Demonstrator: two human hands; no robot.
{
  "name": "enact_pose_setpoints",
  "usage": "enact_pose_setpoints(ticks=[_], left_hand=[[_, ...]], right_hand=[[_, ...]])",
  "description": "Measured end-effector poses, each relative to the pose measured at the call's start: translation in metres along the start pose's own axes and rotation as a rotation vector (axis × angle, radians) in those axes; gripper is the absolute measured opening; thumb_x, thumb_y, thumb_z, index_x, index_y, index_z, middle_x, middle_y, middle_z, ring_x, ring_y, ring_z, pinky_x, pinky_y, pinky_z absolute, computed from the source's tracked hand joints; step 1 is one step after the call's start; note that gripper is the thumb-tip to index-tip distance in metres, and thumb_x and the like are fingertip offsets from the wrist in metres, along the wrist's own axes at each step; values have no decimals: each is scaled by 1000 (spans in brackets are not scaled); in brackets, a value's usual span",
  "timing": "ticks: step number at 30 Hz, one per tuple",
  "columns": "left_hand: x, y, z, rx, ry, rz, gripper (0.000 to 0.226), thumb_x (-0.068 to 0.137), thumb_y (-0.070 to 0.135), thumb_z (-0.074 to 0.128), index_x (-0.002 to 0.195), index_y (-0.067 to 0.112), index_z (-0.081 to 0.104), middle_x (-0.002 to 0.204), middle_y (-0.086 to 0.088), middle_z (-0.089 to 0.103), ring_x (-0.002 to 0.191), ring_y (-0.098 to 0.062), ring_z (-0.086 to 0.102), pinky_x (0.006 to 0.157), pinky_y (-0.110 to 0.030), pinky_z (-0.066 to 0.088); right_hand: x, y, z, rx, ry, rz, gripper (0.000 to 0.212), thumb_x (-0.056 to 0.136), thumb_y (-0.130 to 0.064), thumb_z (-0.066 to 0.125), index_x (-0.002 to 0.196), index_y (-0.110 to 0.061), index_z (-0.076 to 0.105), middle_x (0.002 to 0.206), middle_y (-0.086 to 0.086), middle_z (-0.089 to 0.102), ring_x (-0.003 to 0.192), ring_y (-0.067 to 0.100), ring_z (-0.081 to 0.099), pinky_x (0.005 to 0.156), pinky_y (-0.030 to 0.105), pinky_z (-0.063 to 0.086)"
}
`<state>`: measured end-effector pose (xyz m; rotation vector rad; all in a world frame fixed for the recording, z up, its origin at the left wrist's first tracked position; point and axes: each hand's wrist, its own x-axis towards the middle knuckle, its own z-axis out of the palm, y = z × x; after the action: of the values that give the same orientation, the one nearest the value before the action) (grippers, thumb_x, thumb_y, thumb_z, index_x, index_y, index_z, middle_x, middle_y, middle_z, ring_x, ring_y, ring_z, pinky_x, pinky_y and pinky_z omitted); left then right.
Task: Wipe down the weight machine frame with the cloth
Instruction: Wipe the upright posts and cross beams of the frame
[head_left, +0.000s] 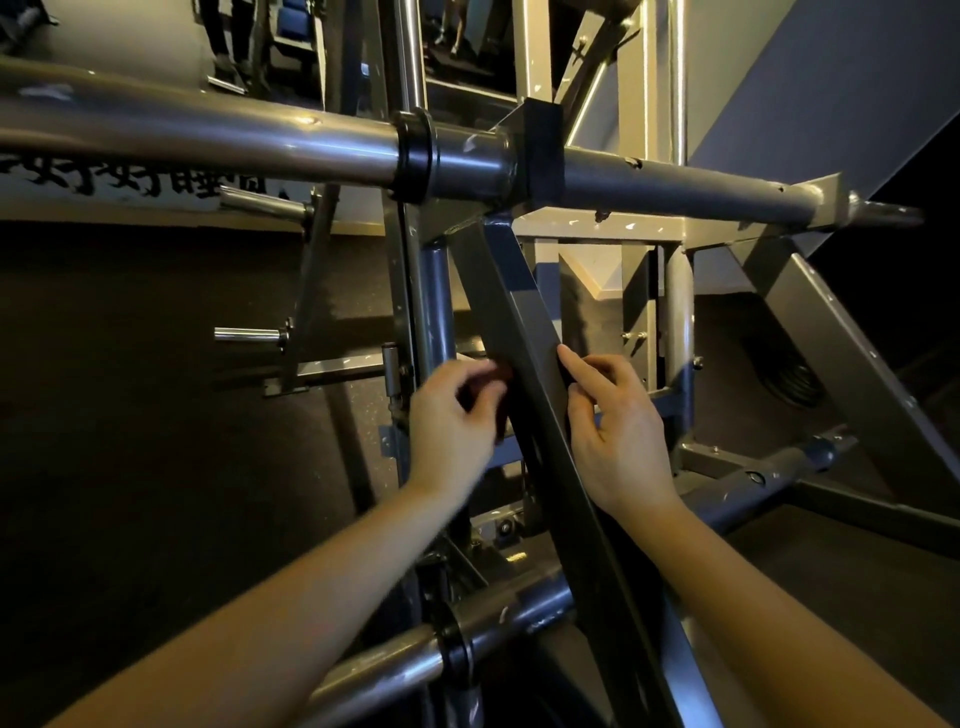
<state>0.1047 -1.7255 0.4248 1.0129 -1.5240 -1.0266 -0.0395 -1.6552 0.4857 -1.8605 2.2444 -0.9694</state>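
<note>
**Frame** (597, 228): grey painted steel, chipped in places, fills the middle of the head view. Made up of uprights, cross members and slanted struts.

**Beam** (514, 312): square-section member of the frame, dark. Slants from the upper joint down toward the lower right, passing between the two hands.

**Cloth** (497, 382): small, dark reddish, blurred. Sits at the beam's left face, about midway along it, bunched in the left hand.

**Left hand** (452, 421): left of the beam, fingers curled round the cloth, holding it against or just beside the beam's left side. Blur hides whether there is contact. Bare forearm enters from the lower left.

**Right hand** (618, 431): right of the beam. Index finger (576, 366) is straight and lies on the beam's right edge, the other fingers are curled in. Whether it holds anything cannot be told. A dark patch shows under the thumb, unclear. Bare forearm enters from the lower right.

**Upper bar** (208, 130): thick round tube, polished, crossing the view above the hands, with a black collar (415, 150) near the frame joint.

**Lower bar** (395, 660): similar round tube below the forearms, tilted.

**Peg** (249, 334): short chrome stub, left of the frame, horizontal.

**Floor** (130, 415): dark, speckled.

**Sign** (130, 182): white strip with black characters, behind the upper bar, blurred
</note>
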Motion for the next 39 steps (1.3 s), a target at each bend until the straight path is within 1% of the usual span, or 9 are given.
enact_pose_setpoints(ticks=[4, 10, 14, 18, 22, 29, 32, 35, 39], left_hand=[[-42, 10, -5, -28, -128, 104, 27, 94, 11, 69, 117, 26, 69, 109, 21, 66, 110, 8, 60, 95, -8, 44], [65, 5, -13, -56, 22, -41, 21, 96, 17, 68, 115, 27, 69, 106, 22, 62, 107, -1, 59, 98, -43, 56], [34, 12, -4, -170, 26, -65, 23, 95, 20, 70, 115, 31, 69, 112, 24, 64, 112, 0, 59, 100, -44, 56], [-37, 10, -3, -157, -93, -24, 26, 93, 14, 71, 113, 31, 70, 112, 20, 67, 113, 2, 61, 102, -36, 54], [-74, 4, -6, -127, -229, -93, 26, 93, 18, 71, 112, 35, 70, 111, 21, 67, 111, 5, 61, 102, -35, 54], [-14, 5, 3, -143, 26, -100, 25, 94, 17, 70, 117, 28, 69, 115, 17, 66, 113, 0, 61, 101, -40, 55], [-65, 11, 9, -151, -50, -116, 27, 94, 15, 69, 115, 31, 68, 114, 19, 66, 113, 4, 60, 102, -32, 53], [-106, 11, 8, -191, -169, -193, 27, 94, 16, 70, 112, 36, 68, 112, 23, 65, 111, 6, 60, 100, -35, 55], [-54, 7, 6, -169, -75, -134, 25, 94, 19, 70, 116, 32, 69, 113, 20, 66, 111, 5, 61, 102, -39, 54]], right_hand=[[0, 2, 1, 2, 1, -4, 45, 106, -21, 48, 150, -25, 48, 130, -6, 52, 115, 8, 55, 97, 27, 52], [-1, 2, -1, -7, -4, 4, 44, 106, -24, 48, 150, -30, 47, 127, -9, 50, 110, 5, 55, 91, 20, 49], [-1, 1, -2, 7, -1, 6, 43, 106, -25, 48, 149, -29, 48, 125, -9, 52, 108, 4, 56, 92, 21, 49], [-1, -1, -1, 10, 13, 11, 43, 106, -23, 49, 149, -26, 49, 123, -9, 54, 106, 3, 56, 90, 18, 47], [-1, -2, -2, -14, 22, 22, 41, 107, -23, 49, 148, -22, 51, 124, -7, 55, 105, 4, 57, 88, 15, 45], [-2, 1, -1, -63, 46, 36, 40, 107, -27, 48, 147, -21, 52, 127, -4, 55, 110, 7, 57, 94, 30, 53], [0, 0, -2, 5, 37, 67, 43, 108, -30, 46, 150, -23, 47, 127, -5, 54, 108, 6, 57, 92, 27, 50], [0, 0, -2, 51, 34, 84, 42, 109, -31, 44, 151, -24, 46, 125, -5, 54, 108, 3, 55, 91, 22, 46], [0, 1, -1, 49, 35, 62, 43, 109, -31, 45, 151, -24, 46, 125, -3, 55, 107, 4, 55, 88, 19, 45]])
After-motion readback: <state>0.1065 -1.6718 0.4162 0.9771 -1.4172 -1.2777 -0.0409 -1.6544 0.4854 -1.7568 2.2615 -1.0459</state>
